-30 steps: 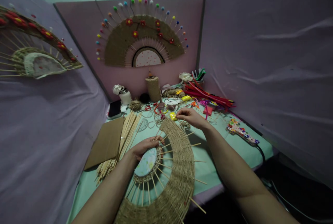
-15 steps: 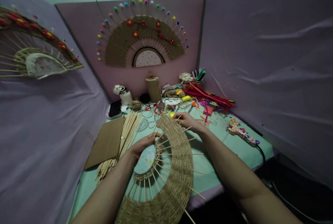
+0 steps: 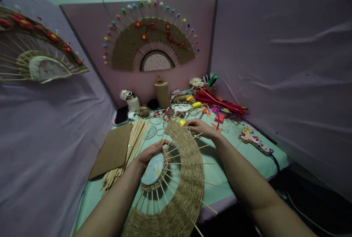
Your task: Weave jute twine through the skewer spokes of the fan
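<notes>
A half-round fan (image 3: 192, 167) of twine woven over thin wooden sticks stands tilted before me, its lower end cut off by the frame. Its small inner half-disc (image 3: 154, 169) carries pale floral cloth with a twine border. My left hand (image 3: 155, 152) is closed around the inner part, thumb in front and fingers partly hidden behind. At the upper outer edge, my right hand (image 3: 199, 127) pinches the fan near a stick end; some of its fingers are hidden behind the weave. Stick tips poke out past the outer rim.
Bamboo sticks (image 3: 134, 138) lie beside a cardboard sheet (image 3: 112, 150) on the left. Behind are a twine spool (image 3: 162, 94), a white bottle (image 3: 132, 102) and red pipe cleaners (image 3: 220, 101). A colourful glue gun (image 3: 255, 141) lies right. A finished fan (image 3: 123, 48) hangs on the back panel.
Both hands keep their hold on the fan. My right hand and the fan's upper end have shifted only very slightly; the view has moved a little.
</notes>
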The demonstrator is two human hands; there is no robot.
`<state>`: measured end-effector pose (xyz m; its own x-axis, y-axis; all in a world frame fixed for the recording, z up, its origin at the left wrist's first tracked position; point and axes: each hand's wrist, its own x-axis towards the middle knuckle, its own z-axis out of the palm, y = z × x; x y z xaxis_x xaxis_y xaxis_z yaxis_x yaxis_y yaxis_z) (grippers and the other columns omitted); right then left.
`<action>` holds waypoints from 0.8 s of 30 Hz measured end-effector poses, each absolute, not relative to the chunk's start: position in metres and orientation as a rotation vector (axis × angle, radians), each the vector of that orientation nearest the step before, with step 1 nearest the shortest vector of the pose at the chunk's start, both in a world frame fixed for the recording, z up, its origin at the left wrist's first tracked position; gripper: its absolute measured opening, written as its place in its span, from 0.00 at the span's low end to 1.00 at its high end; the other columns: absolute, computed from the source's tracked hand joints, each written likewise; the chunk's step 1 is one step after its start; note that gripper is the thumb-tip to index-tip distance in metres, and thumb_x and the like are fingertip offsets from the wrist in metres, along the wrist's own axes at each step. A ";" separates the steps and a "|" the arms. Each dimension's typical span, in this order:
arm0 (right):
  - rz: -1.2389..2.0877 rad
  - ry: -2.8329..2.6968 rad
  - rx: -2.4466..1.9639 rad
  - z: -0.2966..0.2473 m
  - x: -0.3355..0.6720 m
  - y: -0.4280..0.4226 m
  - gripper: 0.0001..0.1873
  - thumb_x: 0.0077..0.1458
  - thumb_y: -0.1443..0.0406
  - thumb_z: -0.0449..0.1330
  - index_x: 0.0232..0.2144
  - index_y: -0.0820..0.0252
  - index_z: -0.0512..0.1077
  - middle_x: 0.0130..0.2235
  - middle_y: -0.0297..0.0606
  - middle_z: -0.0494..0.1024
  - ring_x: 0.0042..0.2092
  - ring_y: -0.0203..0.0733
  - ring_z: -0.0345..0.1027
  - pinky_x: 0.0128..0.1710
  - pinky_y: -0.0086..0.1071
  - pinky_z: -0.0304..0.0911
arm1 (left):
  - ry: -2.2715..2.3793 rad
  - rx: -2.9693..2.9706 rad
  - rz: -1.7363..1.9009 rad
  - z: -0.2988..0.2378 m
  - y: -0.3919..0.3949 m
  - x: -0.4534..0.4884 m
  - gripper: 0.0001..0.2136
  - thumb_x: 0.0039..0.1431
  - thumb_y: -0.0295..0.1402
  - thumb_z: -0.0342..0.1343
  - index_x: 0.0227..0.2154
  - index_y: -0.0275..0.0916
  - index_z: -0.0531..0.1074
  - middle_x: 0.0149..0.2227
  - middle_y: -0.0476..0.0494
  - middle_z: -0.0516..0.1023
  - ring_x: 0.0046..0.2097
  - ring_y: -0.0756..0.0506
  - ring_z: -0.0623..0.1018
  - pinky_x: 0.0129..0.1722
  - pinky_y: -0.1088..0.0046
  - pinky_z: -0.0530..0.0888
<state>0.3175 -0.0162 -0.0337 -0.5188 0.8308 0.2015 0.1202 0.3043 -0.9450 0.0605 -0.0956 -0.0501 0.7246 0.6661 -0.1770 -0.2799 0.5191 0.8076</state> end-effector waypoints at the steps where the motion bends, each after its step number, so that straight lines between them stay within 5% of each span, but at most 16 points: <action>1: 1.225 -1.854 -0.862 -0.033 0.317 -0.016 0.15 0.45 0.56 0.61 0.28 0.63 0.74 0.30 0.36 0.75 0.33 0.37 0.65 0.35 0.31 0.59 | 0.511 0.846 0.597 -0.050 -0.096 0.061 0.13 0.55 0.40 0.55 0.41 0.39 0.67 0.27 0.44 0.74 0.28 0.46 0.76 0.29 0.69 0.73; 8: 0.898 -1.771 -1.080 -0.033 0.311 -0.014 0.13 0.45 0.58 0.60 0.20 0.62 0.71 0.23 0.33 0.70 0.27 0.34 0.59 0.30 0.30 0.55 | 0.580 0.865 0.551 -0.059 -0.093 0.067 0.16 0.54 0.41 0.55 0.42 0.36 0.67 0.26 0.42 0.75 0.29 0.44 0.78 0.27 0.71 0.72; 24: 0.631 -1.713 -0.957 -0.042 0.311 -0.008 0.08 0.50 0.64 0.56 0.27 0.61 0.73 0.28 0.36 0.75 0.31 0.37 0.66 0.33 0.30 0.59 | 0.594 0.910 0.482 -0.057 -0.094 0.075 0.18 0.54 0.42 0.55 0.42 0.34 0.67 0.27 0.39 0.77 0.28 0.43 0.78 0.28 0.70 0.72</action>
